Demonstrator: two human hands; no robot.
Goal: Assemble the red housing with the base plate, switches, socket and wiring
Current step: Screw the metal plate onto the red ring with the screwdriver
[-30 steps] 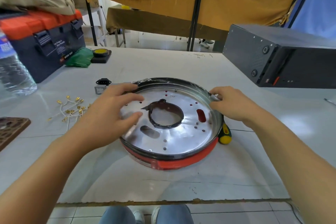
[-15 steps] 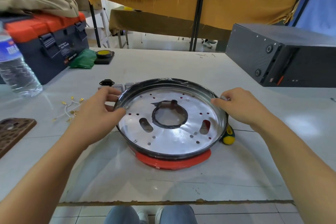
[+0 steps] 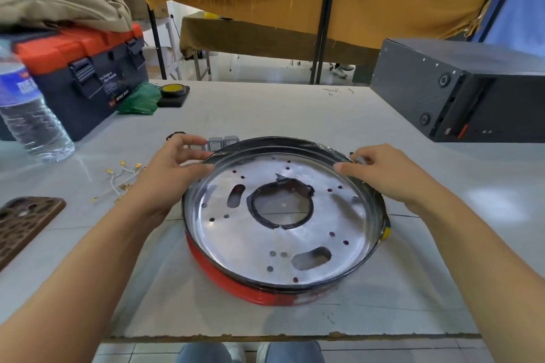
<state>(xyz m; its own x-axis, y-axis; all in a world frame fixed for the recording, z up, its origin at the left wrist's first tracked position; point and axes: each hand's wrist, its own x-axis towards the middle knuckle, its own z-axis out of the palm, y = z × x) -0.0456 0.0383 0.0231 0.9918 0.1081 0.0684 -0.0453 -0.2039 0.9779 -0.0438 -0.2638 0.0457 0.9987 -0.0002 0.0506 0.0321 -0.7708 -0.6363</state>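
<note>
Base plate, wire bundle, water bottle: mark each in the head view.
base plate (image 3: 348, 215): head view, bare metal right of the centre hole.
wire bundle (image 3: 122, 178): head view, white leads with brass terminals.
water bottle (image 3: 28, 115): head view, clear ribbed body.

There is only one camera. It sits on the person's head and looks forward and down at the white table (image 3: 265, 115). It is close, so both arms fill the bottom corners. The wide lens bends the edges, so far things there look a bit blurry.
</note>
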